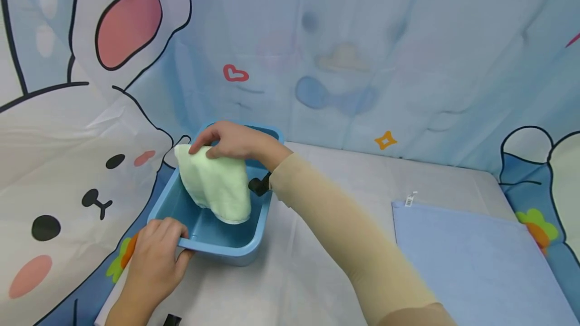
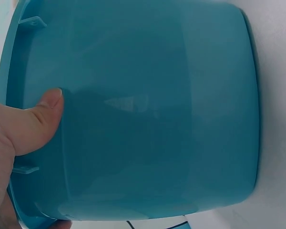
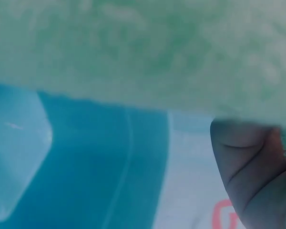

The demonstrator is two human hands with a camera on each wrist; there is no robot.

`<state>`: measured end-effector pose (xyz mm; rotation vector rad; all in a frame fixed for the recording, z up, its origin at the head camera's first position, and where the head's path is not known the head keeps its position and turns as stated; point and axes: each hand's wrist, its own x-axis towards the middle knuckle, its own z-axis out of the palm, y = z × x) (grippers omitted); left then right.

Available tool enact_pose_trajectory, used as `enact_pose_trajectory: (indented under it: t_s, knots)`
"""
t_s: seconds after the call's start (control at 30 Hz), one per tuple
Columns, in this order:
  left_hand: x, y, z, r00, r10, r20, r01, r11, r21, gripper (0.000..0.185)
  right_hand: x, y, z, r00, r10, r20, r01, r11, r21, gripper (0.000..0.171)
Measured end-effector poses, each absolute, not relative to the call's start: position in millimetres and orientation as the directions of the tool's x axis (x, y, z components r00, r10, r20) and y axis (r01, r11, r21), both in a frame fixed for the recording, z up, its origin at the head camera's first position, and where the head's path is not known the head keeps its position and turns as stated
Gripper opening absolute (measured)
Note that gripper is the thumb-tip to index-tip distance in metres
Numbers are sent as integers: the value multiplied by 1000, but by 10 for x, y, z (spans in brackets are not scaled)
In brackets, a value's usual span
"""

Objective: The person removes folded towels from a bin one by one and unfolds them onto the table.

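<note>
My left hand (image 1: pixel 156 253) is gripping the near corner of the blue rectangular plastic basin (image 1: pixel 231 250), fingers curling over its rim and thumb (image 2: pixel 38 119) pressing flat against the outer wall. The basin is sitting on the pale grey table cover (image 1: pixel 294 275), close to its left edge. Off to my right, a flat light blue cloth (image 1: pixel 476 265) with a small white tag is lying on the same cover, well apart from the basin. Further out, my right hand (image 1: pixel 235 141) is pinching the top of a pale green fluffy towel (image 1: pixel 215 187), fingers clamped on its upper edge, so the towel is hanging down into the basin. Behind everything, a blue cartoon rabbit backdrop (image 1: pixel 68 140) is standing.
</note>
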<state>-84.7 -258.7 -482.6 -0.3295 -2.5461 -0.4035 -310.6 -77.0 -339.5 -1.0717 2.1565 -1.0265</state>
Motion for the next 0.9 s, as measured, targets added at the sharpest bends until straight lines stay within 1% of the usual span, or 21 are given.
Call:
enact_pose_trajectory:
  t_s: [0.2,0.43,0.6,0.73,0.9]
  knots:
    - [-847,-2574,-4831,-817,158,555,321,923,211,53,-3031,-606,-3218,-581,-812,-53,-399,341,-851,32]
    - [-857,-2575,-4824,-808,160,567,328,921,208,54,-2967,-407,-3032,-603,-798,1,-396,299,-868,31]
    - [-871,-2568,-4829,-807,164,567,334,919,210,54,-2916,-171,-2903,-621,-783,41,-399,270,-876,31]
    - [-885,-2569,-4831,-809,157,566,327,921,212,54,-2870,36,-2807,-647,-760,64,-403,269,-875,31]
    - [-902,-2562,-4829,-800,152,581,333,917,218,54,-2794,296,-2747,-701,-708,87,-396,285,-873,30]
